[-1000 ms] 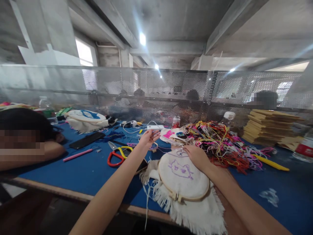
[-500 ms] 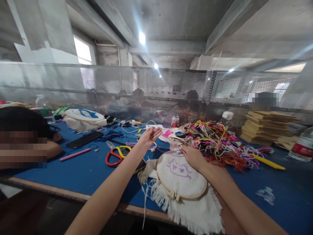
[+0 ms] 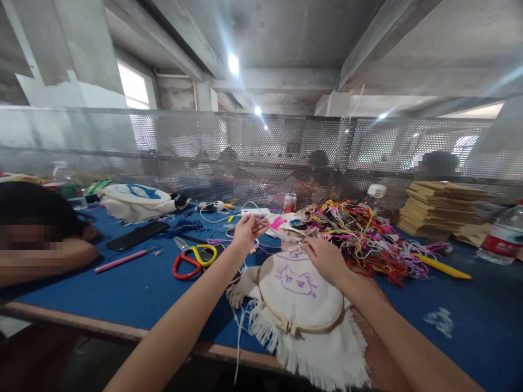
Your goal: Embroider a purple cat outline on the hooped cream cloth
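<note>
Blue surface (image 3: 134,283): left fingers (image 3: 250,226) pinch purple thread (image 3: 267,224) taut; right hand (image 3: 324,258) presses hoop (image 3: 300,294); mid-stitch, next re-enter cloth.

White cloth (image 3: 327,348) bears a purple cat outline (image 3: 297,280).

My left hand (image 3: 245,233) dropped slightly with the thread; right hand (image 3: 324,258) slid to the embroidery hoop (image 3: 300,291) top edge.
</note>
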`<state>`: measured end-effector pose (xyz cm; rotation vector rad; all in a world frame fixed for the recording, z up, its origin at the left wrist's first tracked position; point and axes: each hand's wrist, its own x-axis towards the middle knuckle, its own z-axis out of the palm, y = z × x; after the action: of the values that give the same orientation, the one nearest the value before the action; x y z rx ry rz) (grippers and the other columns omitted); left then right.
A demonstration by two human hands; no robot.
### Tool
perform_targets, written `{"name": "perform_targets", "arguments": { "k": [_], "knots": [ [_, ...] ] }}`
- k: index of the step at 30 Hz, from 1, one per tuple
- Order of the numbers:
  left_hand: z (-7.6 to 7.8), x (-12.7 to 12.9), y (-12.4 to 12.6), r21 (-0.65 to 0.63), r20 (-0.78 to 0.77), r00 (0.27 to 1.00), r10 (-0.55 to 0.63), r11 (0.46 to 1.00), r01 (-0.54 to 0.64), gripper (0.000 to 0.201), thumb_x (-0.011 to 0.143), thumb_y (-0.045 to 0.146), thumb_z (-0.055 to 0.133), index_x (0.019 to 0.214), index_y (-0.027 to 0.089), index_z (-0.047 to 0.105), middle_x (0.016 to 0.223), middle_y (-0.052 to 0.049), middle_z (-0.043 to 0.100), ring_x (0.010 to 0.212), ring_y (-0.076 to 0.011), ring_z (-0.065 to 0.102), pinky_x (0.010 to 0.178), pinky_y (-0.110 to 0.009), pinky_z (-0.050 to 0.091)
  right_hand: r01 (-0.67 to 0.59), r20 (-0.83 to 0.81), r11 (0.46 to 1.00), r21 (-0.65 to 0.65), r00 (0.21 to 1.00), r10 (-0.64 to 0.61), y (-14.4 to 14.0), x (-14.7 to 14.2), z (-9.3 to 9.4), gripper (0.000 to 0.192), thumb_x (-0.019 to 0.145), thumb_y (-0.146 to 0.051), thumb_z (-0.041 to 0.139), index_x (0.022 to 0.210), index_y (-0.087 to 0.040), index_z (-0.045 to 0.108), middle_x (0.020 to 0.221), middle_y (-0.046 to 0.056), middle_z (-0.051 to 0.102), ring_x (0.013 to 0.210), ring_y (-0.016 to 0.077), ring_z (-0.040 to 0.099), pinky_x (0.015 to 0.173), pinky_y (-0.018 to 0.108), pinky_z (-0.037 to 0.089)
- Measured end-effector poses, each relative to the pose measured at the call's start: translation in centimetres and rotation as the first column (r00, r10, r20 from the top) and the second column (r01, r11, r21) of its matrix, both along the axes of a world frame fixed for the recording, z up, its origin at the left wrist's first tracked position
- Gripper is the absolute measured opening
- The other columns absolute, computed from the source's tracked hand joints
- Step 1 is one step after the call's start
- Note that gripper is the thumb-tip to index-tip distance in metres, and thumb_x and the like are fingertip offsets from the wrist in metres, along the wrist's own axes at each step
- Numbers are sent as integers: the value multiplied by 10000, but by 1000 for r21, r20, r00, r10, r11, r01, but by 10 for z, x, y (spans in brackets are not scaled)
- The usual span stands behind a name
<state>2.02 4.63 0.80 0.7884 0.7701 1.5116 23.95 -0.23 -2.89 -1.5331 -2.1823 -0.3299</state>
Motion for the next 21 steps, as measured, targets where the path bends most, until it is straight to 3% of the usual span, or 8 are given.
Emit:
{"name": "perform_targets", "arguments": {
  "k": [5,9,11,14,16,18,21],
  "knots": [
    [-4,21,-14,7,15,997,-72,997,72,88,871,152,448,790,143,479,641,-67,670,610,-157,669,668,-323,555,-118,-67,979,165,989,130,-8,-14,5,525,833,-441,482,1243,-114,470,1151,154,597,1054,272,540,885,388,396],
    [-7,38,-27,59,9,987,-160,985,159,102,817,230,562,792,147,508,667,-60,675,612,-152,662,660,-314,557,-198,-241,968,154,943,231,-19,-29,11,565,805,-497,515,1256,-162,452,1180,146,584,1055,276,550,887,405,401],
    [-8,42,-32,100,-15,979,-204,974,204,148,788,276,602,787,150,524,691,-59,678,627,-150,660,633,-290,555,-254,-469,965,67,846,256,-20,-33,10,488,827,-478,493,1225,-198,459,1083,109,639,964,245,602,838,384,432],
    [-9,45,-35,145,-34,970,-239,960,241,202,745,325,646,790,156,544,717,-50,678,657,-148,657,617,-270,549,-401,-812,915,-45,548,200,-14,-35,5,401,825,-465,493,1117,-190,479,841,57,689,803,207,644,744,346,472],
    [-10,45,-36,158,-31,968,-250,955,252,226,725,345,663,786,157,553,729,-52,677,687,-155,659,657,-287,549,-479,-913,876,-44,377,160,-10,-34,3,364,771,-458,559,1003,-182,512,769,40,682,738,190,639,714,329,478],
    [-10,45,-35,159,-33,966,-257,953,259,234,716,354,671,777,156,561,740,-60,678,717,-168,660,705,-318,545,-497,-938,867,-39,317,139,-6,-32,3,342,712,-445,619,913,-177,553,769,41,677,701,175,623,697,318,478],
    [-10,44,-34,150,-40,968,-248,956,251,227,713,350,676,764,155,571,737,-65,679,717,-175,660,721,-324,538,-463,-923,885,-46,359,140,-5,-28,8,311,665,-426,661,831,-168,609,809,59,679,732,183,613,717,325,474]
  ]
}}
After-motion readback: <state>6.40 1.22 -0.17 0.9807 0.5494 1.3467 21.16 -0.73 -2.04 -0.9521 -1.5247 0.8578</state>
